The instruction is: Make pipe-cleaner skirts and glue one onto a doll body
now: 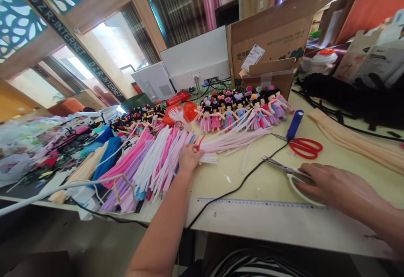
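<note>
Head view shows work that looks well advanced but unfinished: a crowd of small black-haired dolls in pink, purple and blue skirts (241,111) stands at two o'clock from the left hand (190,158), looking complete, while plenty of loose material seems to remain. A thick heap of fuzzy pink, lilac and white stems (158,159) lies at nine o'clock from that hand, apparently unused, and a sheaf of peach-beige fuzzy stems (356,140) rests at one o'clock from the right hand (334,186). The bundle of long pale-pink fuzzy stems (235,141) lies on the pale yellow-and-white desk (233,221), reaching from the left hand toward three o'clock; the left fingers close on its near end, beside a narrow red band (199,143). Its strands look soft and slender, loosely parallel, fanning unevenly at the far end, with several crossing before the dolls' skirts. A short pale strip (245,159) lies apart at five o'clock from the bundle's middle, perhaps an offcut. The right fingers grip the steel scissors with pale handles (285,169), their blades pointing toward ten o'clock, clear of the bundle, so any cutting of these strands appears still to be done.
</note>
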`<state>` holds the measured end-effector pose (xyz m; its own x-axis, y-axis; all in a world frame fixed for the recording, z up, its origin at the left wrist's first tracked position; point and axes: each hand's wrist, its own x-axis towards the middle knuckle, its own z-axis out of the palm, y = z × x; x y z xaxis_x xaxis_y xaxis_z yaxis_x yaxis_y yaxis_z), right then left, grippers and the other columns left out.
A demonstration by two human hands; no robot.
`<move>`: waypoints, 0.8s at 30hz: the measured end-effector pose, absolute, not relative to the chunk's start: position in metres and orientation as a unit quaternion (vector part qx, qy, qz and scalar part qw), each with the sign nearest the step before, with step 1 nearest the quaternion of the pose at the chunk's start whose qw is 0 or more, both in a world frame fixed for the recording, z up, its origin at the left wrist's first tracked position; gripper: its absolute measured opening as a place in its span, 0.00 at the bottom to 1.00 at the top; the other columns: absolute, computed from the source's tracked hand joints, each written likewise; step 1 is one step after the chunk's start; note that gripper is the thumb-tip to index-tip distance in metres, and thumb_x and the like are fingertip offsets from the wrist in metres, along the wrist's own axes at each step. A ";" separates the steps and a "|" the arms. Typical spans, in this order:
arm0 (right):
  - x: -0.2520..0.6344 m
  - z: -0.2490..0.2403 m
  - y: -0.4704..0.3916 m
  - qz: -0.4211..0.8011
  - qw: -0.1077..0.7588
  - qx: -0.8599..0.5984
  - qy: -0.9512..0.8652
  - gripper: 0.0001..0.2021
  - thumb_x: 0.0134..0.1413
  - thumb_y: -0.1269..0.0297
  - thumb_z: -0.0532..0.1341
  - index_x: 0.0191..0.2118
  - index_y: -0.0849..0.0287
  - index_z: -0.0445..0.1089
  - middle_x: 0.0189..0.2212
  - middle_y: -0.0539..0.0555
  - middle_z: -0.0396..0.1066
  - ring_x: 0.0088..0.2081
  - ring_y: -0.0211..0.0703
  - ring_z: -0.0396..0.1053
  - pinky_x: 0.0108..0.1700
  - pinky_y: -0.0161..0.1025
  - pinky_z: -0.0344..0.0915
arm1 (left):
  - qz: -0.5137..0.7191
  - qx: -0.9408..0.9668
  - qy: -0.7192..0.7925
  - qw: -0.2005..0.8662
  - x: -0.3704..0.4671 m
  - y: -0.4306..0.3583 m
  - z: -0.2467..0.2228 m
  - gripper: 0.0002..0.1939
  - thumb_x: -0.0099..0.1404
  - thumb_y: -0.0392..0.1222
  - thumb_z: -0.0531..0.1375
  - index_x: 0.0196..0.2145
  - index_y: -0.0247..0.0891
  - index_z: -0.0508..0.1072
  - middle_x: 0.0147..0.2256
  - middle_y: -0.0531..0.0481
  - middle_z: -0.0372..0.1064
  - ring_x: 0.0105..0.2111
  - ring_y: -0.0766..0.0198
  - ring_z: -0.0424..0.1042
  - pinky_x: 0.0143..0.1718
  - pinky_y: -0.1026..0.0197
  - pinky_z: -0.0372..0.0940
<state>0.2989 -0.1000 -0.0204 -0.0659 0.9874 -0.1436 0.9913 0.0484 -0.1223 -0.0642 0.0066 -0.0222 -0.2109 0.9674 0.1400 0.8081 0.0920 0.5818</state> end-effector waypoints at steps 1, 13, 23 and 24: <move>0.299 -0.020 -0.100 -0.090 0.012 0.682 0.726 0.10 0.53 0.54 0.53 0.32 0.54 0.65 0.36 0.61 0.74 0.38 0.59 0.72 0.36 0.46 0.59 | 0.270 0.616 0.728 0.129 -0.062 0.007 -0.021 0.15 0.52 0.46 0.64 0.36 0.37 0.76 0.48 0.40 0.68 0.49 0.49 0.66 0.52 0.52 0.56; 0.304 -0.024 -0.094 -0.110 0.035 0.675 0.729 0.09 0.54 0.55 0.54 0.33 0.54 0.63 0.37 0.61 0.75 0.37 0.60 0.72 0.34 0.46 0.58 | 0.276 0.629 0.725 0.047 -0.048 0.009 -0.003 0.11 0.50 0.37 0.64 0.34 0.38 0.70 0.42 0.44 0.67 0.48 0.52 0.63 0.48 0.54 0.57; 0.300 -0.013 -0.073 -0.256 -0.072 0.641 0.720 0.13 0.49 0.50 0.54 0.28 0.54 0.65 0.24 0.53 0.71 0.28 0.48 0.67 0.30 0.41 0.58 | 0.407 0.573 0.593 0.392 -0.047 0.009 0.010 0.10 0.49 0.39 0.62 0.32 0.36 0.70 0.27 0.52 0.71 0.31 0.60 0.71 0.36 0.57 0.67; 0.297 -0.009 -0.069 -0.282 -0.111 0.628 0.717 0.15 0.47 0.48 0.54 0.28 0.55 0.66 0.23 0.52 0.70 0.27 0.46 0.66 0.30 0.40 0.59 | 0.435 0.539 0.563 0.451 -0.045 0.010 0.013 0.13 0.49 0.39 0.62 0.34 0.35 0.70 0.29 0.50 0.73 0.31 0.59 0.73 0.36 0.56 0.68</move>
